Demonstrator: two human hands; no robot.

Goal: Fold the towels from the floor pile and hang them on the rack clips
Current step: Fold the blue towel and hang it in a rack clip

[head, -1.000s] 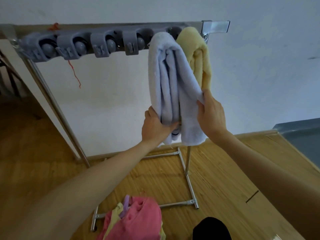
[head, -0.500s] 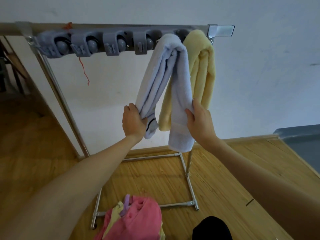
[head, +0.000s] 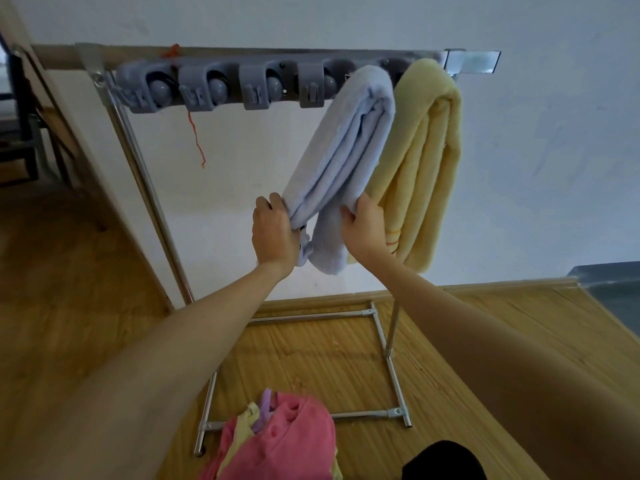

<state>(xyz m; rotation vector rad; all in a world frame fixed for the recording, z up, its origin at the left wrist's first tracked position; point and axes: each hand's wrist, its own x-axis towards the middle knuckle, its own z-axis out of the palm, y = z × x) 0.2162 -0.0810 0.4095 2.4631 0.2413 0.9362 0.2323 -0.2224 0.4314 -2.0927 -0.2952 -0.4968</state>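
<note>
A folded pale blue towel (head: 349, 147) hangs from the grey clip strip (head: 221, 86) on the metal rack, its lower part pulled toward the left. My left hand (head: 275, 232) grips the towel's left lower fold. My right hand (head: 363, 226) holds its right lower layer. A folded yellow towel (head: 427, 161) hangs just right of it, at the rack's right end. On the floor at the bottom lies the pile (head: 277, 441), with a pink towel on top and yellow and purple cloth showing beneath.
The rack's steel post (head: 145, 195) slants down at the left and its base frame (head: 388, 355) lies on the wooden floor. Several grey clips to the left hold nothing. A white wall stands behind. A dark object (head: 443, 460) sits at the bottom edge.
The blue towel's lower end has swung left and spread apart from the yellow towel. Both hands shifted with it, and the view has tilted down and right.
</note>
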